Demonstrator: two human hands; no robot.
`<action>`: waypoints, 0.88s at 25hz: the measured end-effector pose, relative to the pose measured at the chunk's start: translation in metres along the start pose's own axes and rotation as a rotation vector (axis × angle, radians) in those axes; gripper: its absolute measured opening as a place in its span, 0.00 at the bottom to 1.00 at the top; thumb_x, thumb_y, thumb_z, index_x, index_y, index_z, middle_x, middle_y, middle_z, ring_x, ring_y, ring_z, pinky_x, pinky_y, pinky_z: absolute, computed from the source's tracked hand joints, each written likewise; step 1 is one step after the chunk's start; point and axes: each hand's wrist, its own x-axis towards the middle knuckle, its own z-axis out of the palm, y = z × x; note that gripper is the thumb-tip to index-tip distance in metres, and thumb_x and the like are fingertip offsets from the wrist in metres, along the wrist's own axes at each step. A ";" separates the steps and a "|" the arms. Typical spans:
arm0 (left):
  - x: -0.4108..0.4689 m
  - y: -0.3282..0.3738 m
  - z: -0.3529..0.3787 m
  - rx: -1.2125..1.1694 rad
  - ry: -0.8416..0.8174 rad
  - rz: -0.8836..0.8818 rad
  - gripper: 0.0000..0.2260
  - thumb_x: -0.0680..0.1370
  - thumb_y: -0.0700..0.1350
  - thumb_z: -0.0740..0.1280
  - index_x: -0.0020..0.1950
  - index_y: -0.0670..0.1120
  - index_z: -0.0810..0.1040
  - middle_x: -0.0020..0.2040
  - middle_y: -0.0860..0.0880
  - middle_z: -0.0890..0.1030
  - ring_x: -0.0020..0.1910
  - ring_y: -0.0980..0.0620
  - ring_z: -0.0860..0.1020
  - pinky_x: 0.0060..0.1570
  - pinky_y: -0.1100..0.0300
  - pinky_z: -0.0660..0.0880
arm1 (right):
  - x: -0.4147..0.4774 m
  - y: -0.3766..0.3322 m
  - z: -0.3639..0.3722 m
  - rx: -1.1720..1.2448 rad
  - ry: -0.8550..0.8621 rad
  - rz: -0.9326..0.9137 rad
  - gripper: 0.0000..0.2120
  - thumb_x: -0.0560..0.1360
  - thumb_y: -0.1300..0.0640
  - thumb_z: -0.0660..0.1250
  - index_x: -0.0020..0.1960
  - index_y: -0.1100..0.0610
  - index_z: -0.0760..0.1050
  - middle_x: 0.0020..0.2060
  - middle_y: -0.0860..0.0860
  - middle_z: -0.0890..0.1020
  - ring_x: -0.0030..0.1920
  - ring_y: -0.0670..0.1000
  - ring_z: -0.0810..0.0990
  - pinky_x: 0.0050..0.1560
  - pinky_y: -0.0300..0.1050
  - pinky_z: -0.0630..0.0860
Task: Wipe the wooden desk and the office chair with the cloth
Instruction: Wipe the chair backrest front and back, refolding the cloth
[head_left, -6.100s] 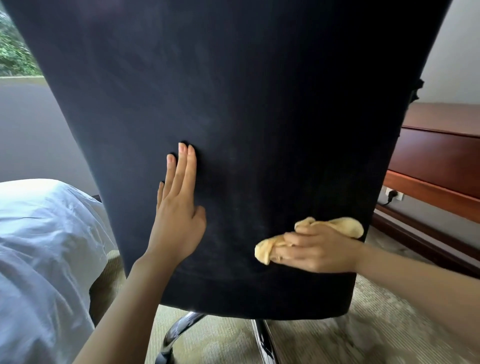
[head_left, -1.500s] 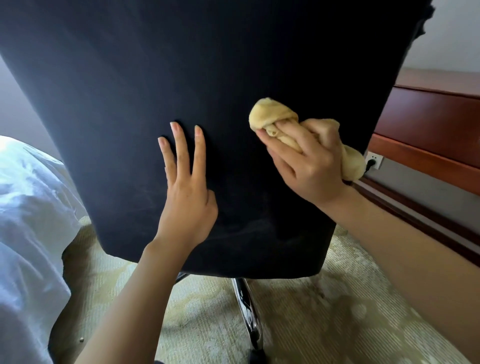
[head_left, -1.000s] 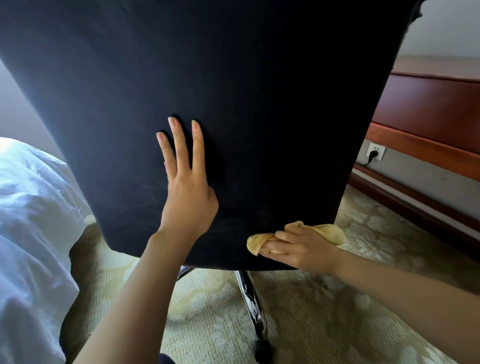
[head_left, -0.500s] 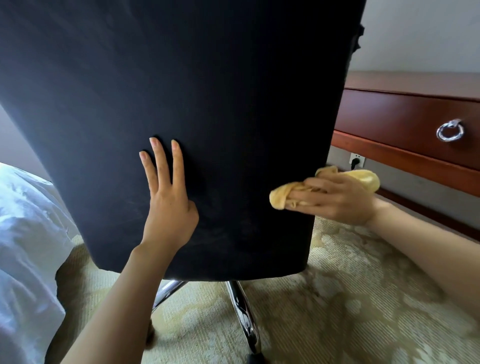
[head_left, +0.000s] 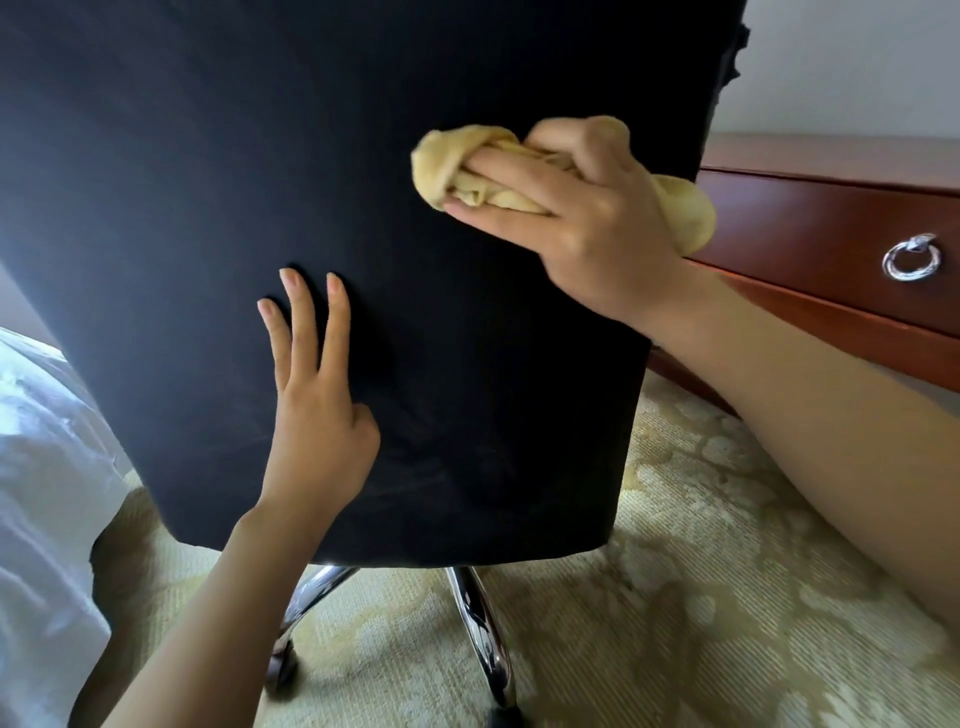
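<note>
Head view: my remote feed shows the right hand (head_left: 587, 228) clenched round a bunched, soft yellow cloth (head_left: 457, 161), pressing it to the smooth black backrest of the office chair (head_left: 260, 156), near its right edge. The left hand (head_left: 317, 426) lies flat, fingers straight, bracing the panel lower down. I judge the chair wipe under way; next, a firm sweep across the panel. The glossy wooden desk (head_left: 831, 223) stands beyond, at right.
</note>
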 end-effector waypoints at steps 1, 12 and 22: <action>0.000 -0.003 -0.003 -0.016 -0.003 0.009 0.45 0.67 0.23 0.56 0.78 0.53 0.46 0.76 0.57 0.37 0.74 0.49 0.35 0.58 0.84 0.42 | 0.006 -0.012 0.009 0.015 0.027 0.055 0.12 0.77 0.61 0.68 0.57 0.49 0.82 0.53 0.46 0.83 0.51 0.50 0.71 0.47 0.48 0.76; -0.043 -0.050 -0.001 0.051 0.122 -0.218 0.43 0.67 0.24 0.59 0.77 0.46 0.49 0.77 0.48 0.43 0.77 0.45 0.42 0.73 0.55 0.45 | -0.049 -0.151 0.035 0.226 -0.140 0.139 0.13 0.77 0.63 0.66 0.58 0.51 0.81 0.52 0.44 0.83 0.44 0.50 0.73 0.43 0.46 0.73; -0.066 -0.082 -0.018 0.123 -0.139 -0.289 0.46 0.70 0.29 0.59 0.72 0.61 0.34 0.73 0.58 0.32 0.75 0.49 0.36 0.72 0.44 0.44 | -0.098 -0.168 0.023 0.354 -0.532 -0.557 0.17 0.78 0.62 0.56 0.48 0.49 0.83 0.49 0.42 0.82 0.45 0.43 0.79 0.50 0.39 0.74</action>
